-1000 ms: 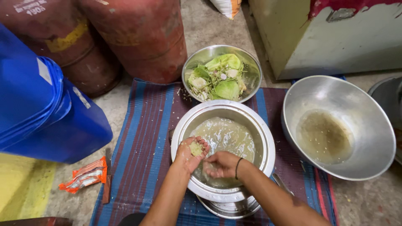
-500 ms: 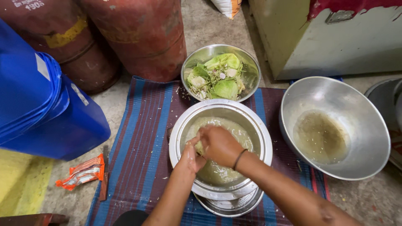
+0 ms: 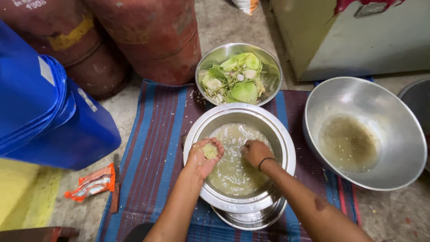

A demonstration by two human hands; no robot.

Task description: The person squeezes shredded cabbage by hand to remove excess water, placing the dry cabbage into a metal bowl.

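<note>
Two hands over steel pot (image 3: 282, 148) of cloudy water, left hand (image 3: 204, 154) cupped open holding pale green clump (image 3: 209, 151), right hand (image 3: 256, 152) dipped in, fingers curled, perhaps gripping something, bowl of cabbage scraps (image 3: 238, 76) behind.

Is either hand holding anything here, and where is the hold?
The left hand cups a small pale green clump in its upturned palm. The right hand is dipped into the pot's cloudy water; its hold cannot be told.

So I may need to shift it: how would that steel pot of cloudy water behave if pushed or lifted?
The steel pot looks about half full of cloudy water, so probably heavy and prone to slosh. It sits on another steel vessel, so it may wobble or slide. Its wet rim is likely slippery.
</note>
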